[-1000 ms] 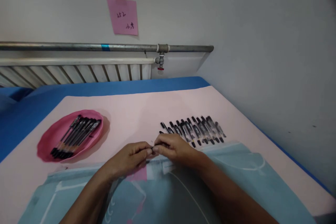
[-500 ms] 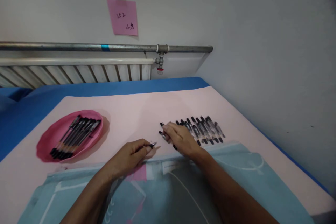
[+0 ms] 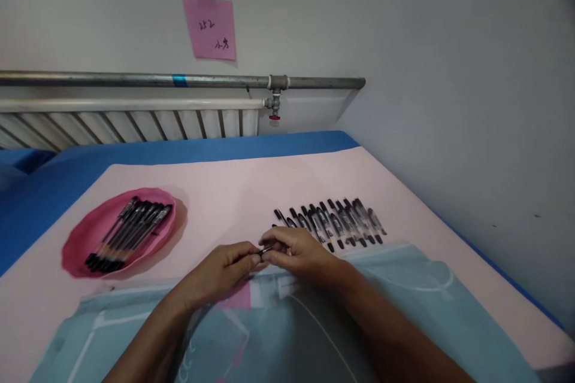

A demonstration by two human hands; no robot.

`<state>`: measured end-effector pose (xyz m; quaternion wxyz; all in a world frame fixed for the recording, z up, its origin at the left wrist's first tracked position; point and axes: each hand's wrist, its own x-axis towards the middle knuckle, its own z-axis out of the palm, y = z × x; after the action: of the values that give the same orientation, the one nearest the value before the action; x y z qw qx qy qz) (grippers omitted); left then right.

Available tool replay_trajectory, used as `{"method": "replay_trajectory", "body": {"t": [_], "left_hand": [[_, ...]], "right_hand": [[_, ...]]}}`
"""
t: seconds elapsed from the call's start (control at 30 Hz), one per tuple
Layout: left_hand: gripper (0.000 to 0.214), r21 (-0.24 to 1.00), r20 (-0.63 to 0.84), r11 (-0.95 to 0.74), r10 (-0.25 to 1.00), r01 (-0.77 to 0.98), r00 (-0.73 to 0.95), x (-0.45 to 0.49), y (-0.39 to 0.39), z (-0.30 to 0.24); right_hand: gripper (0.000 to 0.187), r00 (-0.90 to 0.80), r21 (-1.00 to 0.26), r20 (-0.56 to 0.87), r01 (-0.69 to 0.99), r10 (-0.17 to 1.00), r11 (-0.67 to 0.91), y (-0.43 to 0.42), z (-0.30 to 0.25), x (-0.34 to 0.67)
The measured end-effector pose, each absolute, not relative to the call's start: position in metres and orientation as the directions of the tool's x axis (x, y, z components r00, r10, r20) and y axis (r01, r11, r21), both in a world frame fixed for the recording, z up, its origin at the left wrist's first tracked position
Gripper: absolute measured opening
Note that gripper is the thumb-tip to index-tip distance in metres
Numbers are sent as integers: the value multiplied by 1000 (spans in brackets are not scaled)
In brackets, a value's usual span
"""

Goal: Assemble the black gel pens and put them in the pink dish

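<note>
My left hand (image 3: 224,269) pinches a black pen (image 3: 265,249) whose tip pokes out past the fingertips. My right hand (image 3: 299,254) is closed too, holding a black pen cap against that tip, so both hands meet over the pink sheet (image 3: 242,191). Just behind my right hand lies a row of several black pen caps (image 3: 335,221). At the left a pink dish (image 3: 83,239) holds several capped black pens (image 3: 130,228) lying side by side.
A light-blue printed cloth (image 3: 404,287) covers the near part of the surface under my forearms. Blue bedding (image 3: 179,152) lies beyond the pink sheet. A radiator and metal pipe (image 3: 135,79) run along the wall, with a pink note (image 3: 209,27) above.
My right hand reached back to the row of caps, took one, and has come forward again to meet my left hand at the pen's tip.
</note>
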<state>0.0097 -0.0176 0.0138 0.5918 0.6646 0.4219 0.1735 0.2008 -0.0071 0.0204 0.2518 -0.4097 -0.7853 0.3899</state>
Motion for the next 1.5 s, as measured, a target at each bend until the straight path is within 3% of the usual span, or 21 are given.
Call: {"method": "replay_trajectory", "body": {"t": [0.2,0.33,0.6,0.83,1.0,1.1,1.23,1.37,1.5], "left_hand": [[25,935,-258,47,770,352,583,9,-19,17],[26,925,-238,-4,774,380,587,8,-18,20],[27,895,-199,-104,778,434,596,13,-18,22],[28,886,-211,-110,770,451,602,9,-18,20],[26,899,-195,-110,768,425,611,12,-20,27],[25,904,-192,-85,794,419,576,12,-18,27],[29,871,-203,-75,845,485,495,9,-15,22],[30,853,-200,-85,858,515,473,8,-15,20],[28,846,-203,-94,853,524,480,9,-16,18]], "right_hand": [[13,-536,-856,35,420,843,303,-5,22,204],[10,-568,-824,50,441,821,356,-5,23,204],[24,-592,-766,-16,525,806,371,-5,21,201],[12,-624,-794,-3,477,781,378,-7,23,204],[22,-624,-758,9,505,781,412,-7,23,202],[23,-532,-734,67,547,844,403,-2,21,205],[20,-301,-531,133,783,944,324,8,15,213],[16,-348,-252,33,904,937,345,7,7,210],[18,-371,-109,-46,925,927,365,0,3,197]]}}
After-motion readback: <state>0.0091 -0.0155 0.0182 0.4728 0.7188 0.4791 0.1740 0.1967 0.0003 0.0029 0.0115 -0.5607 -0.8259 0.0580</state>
